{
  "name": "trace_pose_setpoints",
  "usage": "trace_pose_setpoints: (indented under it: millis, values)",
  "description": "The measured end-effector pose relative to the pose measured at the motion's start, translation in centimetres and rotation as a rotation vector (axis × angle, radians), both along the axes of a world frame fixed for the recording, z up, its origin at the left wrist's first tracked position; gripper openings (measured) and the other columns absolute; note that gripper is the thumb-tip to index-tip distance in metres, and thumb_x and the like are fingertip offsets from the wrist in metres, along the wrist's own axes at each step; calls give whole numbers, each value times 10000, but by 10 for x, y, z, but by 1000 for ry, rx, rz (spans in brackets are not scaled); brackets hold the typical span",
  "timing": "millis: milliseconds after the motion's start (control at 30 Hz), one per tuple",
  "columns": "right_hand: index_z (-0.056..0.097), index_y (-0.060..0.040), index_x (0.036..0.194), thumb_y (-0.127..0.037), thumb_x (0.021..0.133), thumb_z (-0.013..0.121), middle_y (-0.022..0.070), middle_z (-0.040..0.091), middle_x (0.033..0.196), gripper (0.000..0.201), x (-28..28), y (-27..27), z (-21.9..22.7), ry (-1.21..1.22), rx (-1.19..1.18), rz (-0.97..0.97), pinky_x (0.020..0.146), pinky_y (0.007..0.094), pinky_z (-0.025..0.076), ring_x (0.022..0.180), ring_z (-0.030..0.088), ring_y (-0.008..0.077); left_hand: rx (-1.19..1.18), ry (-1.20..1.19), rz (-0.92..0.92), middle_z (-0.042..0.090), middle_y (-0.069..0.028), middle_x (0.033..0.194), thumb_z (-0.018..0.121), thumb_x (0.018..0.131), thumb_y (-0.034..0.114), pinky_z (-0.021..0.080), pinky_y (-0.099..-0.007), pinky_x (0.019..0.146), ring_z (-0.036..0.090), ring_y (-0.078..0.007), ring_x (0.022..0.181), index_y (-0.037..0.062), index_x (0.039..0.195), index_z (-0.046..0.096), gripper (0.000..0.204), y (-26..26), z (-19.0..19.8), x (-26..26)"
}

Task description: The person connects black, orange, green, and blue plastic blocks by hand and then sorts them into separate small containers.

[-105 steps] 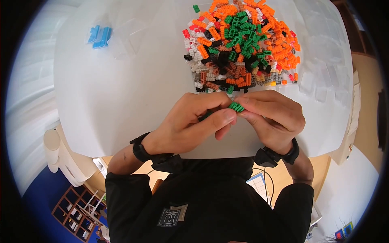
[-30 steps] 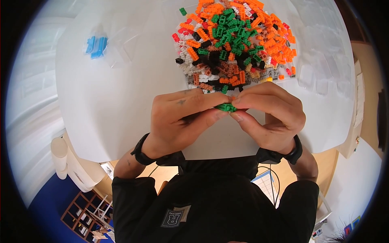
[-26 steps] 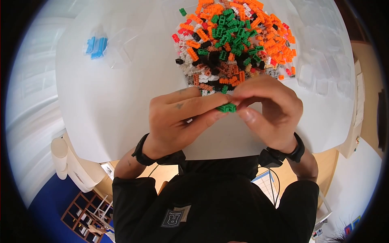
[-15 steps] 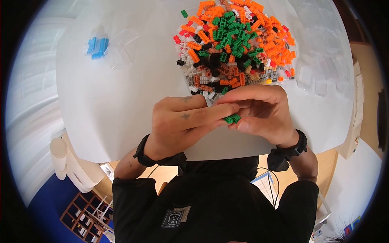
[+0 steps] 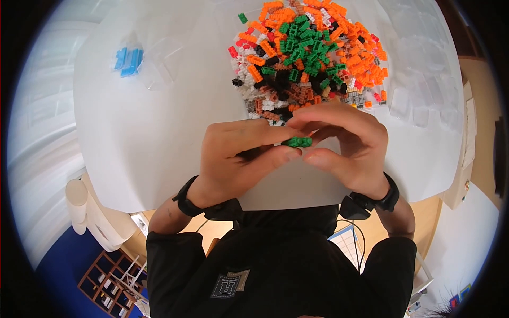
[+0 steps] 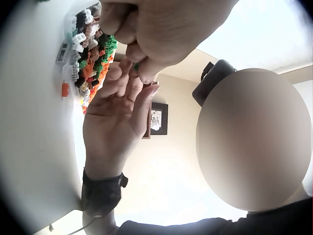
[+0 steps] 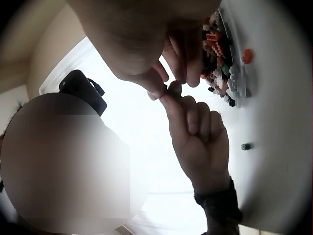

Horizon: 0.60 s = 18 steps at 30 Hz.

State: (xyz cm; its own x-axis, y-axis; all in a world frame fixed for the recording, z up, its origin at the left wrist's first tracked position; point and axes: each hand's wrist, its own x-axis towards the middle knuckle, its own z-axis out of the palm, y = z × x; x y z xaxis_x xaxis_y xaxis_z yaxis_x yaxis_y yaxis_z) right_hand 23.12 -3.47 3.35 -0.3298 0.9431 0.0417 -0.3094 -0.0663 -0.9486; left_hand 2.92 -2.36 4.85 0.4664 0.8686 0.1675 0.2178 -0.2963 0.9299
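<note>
At the far left of the white table (image 5: 143, 148), at least two blue pieces (image 5: 129, 62) sit together in clear plastic, whose edges are too faint to trace. Next comes the first of two hands, the left hand (image 5: 233, 159), grasping a green piece (image 5: 298, 142) between thumb and fingers, above the table just on the person's side of the heap. That piece's left end is covered by the fingers, so whether it is one block or several joined cannot be told. Beyond, one stray green block (image 5: 242, 18) lies apart from the heap of bricks (image 5: 307, 58), orange, green, white, black, brown, red and grey, too many to count; its top is cut off and its near edge is partly hidden by the hands. The right hand (image 5: 352, 148) has fingers and thumb bent about the green piece's other end; whether they grip or merely touch it cannot be told. Each wrist wears one black strap. At the far right lies clear plastic packaging (image 5: 424, 103), its hollows too transparent to count.
</note>
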Motion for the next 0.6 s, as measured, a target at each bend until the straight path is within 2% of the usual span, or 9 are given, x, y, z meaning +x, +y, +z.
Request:
trace_pose_setpoints:
  millis: [33,67,133,333,467,533,600]
  values:
    - [659,-11,1102,55,752,715,110,663,980,360,0,1,0,-149,182,-60,694,240,539,820,651,141,2,-1,-1,596,-74,629,756,744,85,375,-242,469,534,-134,503,9,924,695,204,-1,-2,0]
    - [659,-11,1102,55,752,715,110,663,980,360,1,2,-1,-149,183,-61,694,240,539,820,651,141,-64,-41,14,603,-67,648,745,757,63,378,-249,473,528,-141,510,11,928,694,186,-2,-4,0]
    - [691,-37,1035,51,741,721,100,655,913,308,3,5,-2,-281,331,-57,616,224,514,753,635,134,-130,-80,28,609,-60,667,734,770,41,382,-256,477,521,-148,517,13,933,693,170,-2,-3,-1]
    - [697,-23,962,49,760,714,89,652,881,216,2,2,-7,-129,146,-63,590,221,507,737,627,123,-77,87,30,599,-77,665,746,760,53,389,-259,481,535,-153,524,16,884,684,143,-3,1,1]
    - [695,-18,951,46,768,711,82,654,866,195,2,2,-5,-196,165,-58,592,217,506,724,627,116,-42,132,20,598,-83,659,748,756,60,396,-265,479,540,-165,520,22,881,687,144,-2,1,2]
    - [681,38,956,86,769,684,122,642,884,193,4,2,-4,-268,133,-31,639,234,529,743,627,147,-26,149,15,600,-84,658,749,756,63,400,-267,479,545,-171,521,22,881,687,146,-2,1,2]
    - [682,19,944,61,780,690,98,647,859,169,3,2,-7,-265,157,-59,622,224,521,713,626,127,-31,182,14,604,-86,662,743,762,66,405,-271,478,551,-178,520,23,886,688,142,-2,0,2]
